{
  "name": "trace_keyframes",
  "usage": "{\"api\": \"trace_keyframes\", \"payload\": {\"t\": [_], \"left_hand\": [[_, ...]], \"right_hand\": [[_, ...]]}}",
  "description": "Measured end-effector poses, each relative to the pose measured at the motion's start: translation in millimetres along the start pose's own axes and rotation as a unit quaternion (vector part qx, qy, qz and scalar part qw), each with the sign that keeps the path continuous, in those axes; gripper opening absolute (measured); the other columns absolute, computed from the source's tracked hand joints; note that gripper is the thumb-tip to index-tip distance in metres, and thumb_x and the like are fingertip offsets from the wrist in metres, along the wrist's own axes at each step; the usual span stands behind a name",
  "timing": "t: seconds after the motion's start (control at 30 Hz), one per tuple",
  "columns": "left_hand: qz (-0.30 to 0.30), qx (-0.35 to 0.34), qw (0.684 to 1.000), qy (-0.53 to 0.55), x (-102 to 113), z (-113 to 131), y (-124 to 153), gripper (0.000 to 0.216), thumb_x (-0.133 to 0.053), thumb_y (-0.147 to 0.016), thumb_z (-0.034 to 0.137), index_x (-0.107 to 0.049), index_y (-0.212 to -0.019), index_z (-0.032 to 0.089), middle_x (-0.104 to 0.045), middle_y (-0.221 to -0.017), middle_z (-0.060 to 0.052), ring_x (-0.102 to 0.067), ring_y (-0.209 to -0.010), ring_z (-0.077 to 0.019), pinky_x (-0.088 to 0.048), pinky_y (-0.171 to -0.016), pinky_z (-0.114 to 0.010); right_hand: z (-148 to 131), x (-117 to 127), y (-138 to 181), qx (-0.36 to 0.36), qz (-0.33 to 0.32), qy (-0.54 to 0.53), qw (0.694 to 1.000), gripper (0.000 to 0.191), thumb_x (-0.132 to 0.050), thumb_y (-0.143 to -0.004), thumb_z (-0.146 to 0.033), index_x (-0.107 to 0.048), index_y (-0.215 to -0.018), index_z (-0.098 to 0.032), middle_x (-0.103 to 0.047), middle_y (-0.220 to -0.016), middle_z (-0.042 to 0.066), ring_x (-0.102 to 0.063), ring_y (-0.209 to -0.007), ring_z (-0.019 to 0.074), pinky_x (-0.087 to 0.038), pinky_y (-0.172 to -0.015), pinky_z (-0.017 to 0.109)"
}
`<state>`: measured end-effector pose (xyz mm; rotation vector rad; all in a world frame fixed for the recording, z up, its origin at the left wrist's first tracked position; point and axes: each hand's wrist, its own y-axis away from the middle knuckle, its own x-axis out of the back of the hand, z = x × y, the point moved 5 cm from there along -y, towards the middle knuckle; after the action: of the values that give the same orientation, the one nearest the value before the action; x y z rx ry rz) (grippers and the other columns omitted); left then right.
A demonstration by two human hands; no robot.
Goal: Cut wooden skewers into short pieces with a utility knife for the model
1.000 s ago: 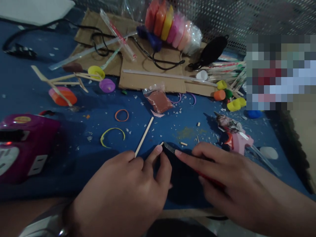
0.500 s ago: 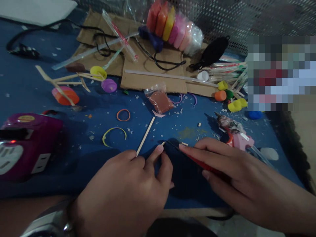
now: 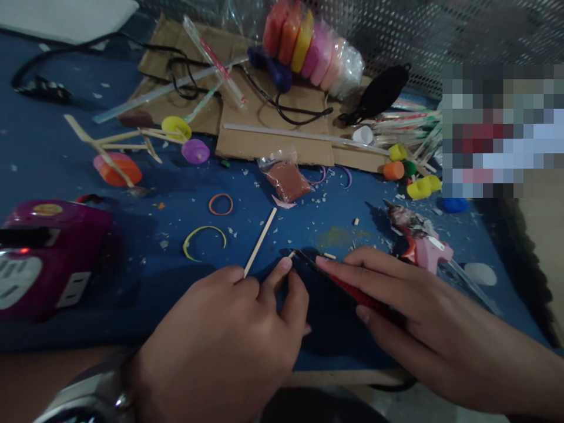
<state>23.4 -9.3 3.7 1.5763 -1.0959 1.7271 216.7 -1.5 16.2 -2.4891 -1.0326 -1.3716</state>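
My left hand (image 3: 229,329) is closed, its thumb and fingers pinching a short wooden stick (image 3: 291,254) whose pale tip pokes out. A longer wooden stick (image 3: 261,242) slants away from the knuckles of this hand; whether the fingers grip it is hidden. In my right hand (image 3: 409,299) lies a red-handled craft knife (image 3: 352,286), index finger stretched along it. Its dark, thin blade (image 3: 304,257) reaches left to the tip of the short stick and seems to touch it. A small cut piece of wood (image 3: 329,256) lies just beyond my right index fingertip.
A pink glue gun (image 3: 425,247) lies right, a purple power outlet box (image 3: 57,258) left. Behind are a bag of brown clay (image 3: 288,179), cardboard (image 3: 273,141), packs of coloured clay (image 3: 304,47) and a joined stick model (image 3: 118,141). Scraps dot the blue tabletop (image 3: 145,235).
My right hand and the knife have shifted slightly left, bringing the blade to the short stick's tip. My left hand stays almost where it was.
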Motion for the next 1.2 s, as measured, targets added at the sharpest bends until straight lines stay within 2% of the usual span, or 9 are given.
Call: {"api": "trace_keyframes", "payload": {"t": [0.27,0.4,0.57,0.73,0.87,1.0,1.2], "left_hand": [[0.000,-0.004,1.000,-0.003,-0.7,1.9,0.3,0.034,-0.067,-0.093,0.017,-0.081,-0.121,0.004,-0.083,-0.116,-0.028,-0.082,-0.069,-0.0303,-0.063,-0.053,-0.041],[-0.006,-0.006,1.000,0.001,-1.4,3.0,1.1,0.037,-0.066,-0.089,0.013,-0.080,-0.122,0.003,-0.083,-0.117,-0.027,-0.082,-0.073,-0.0304,-0.063,-0.054,-0.041],[-0.009,-0.004,1.000,-0.004,-2.1,2.9,0.1,0.035,-0.067,-0.093,0.016,-0.080,-0.123,0.003,-0.084,-0.113,-0.025,-0.082,-0.071,-0.0290,-0.063,-0.053,-0.040],[-0.013,0.005,1.000,0.003,-3.9,0.7,0.0,0.038,-0.073,-0.088,0.016,-0.079,-0.123,0.003,-0.085,-0.109,-0.024,-0.080,-0.066,-0.0294,-0.062,-0.049,-0.040],[-0.009,0.010,1.000,0.006,-4.3,-0.2,-0.2,0.040,-0.078,-0.083,0.018,-0.079,-0.121,0.003,-0.084,-0.110,-0.026,-0.079,-0.061,-0.0307,-0.061,-0.047,-0.042],[-0.027,0.018,0.999,0.012,-6.1,-0.4,-1.1,0.037,-0.074,-0.086,0.014,-0.079,-0.122,0.004,-0.085,-0.107,-0.024,-0.079,-0.061,-0.0309,-0.062,-0.049,-0.043],[-0.047,0.023,0.998,0.019,-7.4,-1.6,-2.6,0.038,-0.068,-0.090,0.014,-0.077,-0.126,0.003,-0.085,-0.109,-0.024,-0.081,-0.064,-0.0317,-0.064,-0.051,-0.044]], "right_hand": [[-1.5,-10.3,-2.6,-0.008,-0.005,-0.035,0.999,0.063,-0.047,-0.107,-0.015,-0.044,-0.169,-0.024,-0.063,-0.148,0.011,-0.070,-0.129,0.0180,-0.061,-0.108,0.028],[-0.7,-12.3,-6.0,-0.013,0.003,-0.065,0.998,0.062,-0.048,-0.108,-0.017,-0.044,-0.170,-0.026,-0.062,-0.149,0.010,-0.069,-0.131,0.0175,-0.059,-0.113,0.029],[-1.7,-11.8,-7.8,-0.009,0.005,-0.062,0.998,0.063,-0.047,-0.109,-0.017,-0.042,-0.171,-0.029,-0.062,-0.148,0.009,-0.070,-0.127,0.0169,-0.061,-0.110,0.029],[-7.5,-6.5,-1.2,-0.014,0.000,-0.005,1.000,0.059,-0.047,-0.107,-0.015,-0.049,-0.166,-0.022,-0.065,-0.145,0.012,-0.071,-0.127,0.0199,-0.063,-0.108,0.031],[-9.7,-7.4,5.0,-0.021,-0.010,0.015,1.000,0.063,-0.047,-0.107,-0.015,-0.045,-0.169,-0.024,-0.066,-0.143,0.012,-0.072,-0.125,0.0203,-0.064,-0.106,0.033],[-9.2,-12.5,-1.2,-0.033,-0.010,0.005,0.999,0.063,-0.044,-0.108,-0.015,-0.043,-0.170,-0.024,-0.061,-0.149,0.014,-0.069,-0.129,0.0228,-0.063,-0.106,0.038],[-12.4,-12.3,-4.0,-0.030,-0.010,-0.001,1.000,0.065,-0.045,-0.107,-0.013,-0.041,-0.171,-0.026,-0.061,-0.144,0.012,-0.069,-0.125,0.0221,-0.061,-0.108,0.041]]}}
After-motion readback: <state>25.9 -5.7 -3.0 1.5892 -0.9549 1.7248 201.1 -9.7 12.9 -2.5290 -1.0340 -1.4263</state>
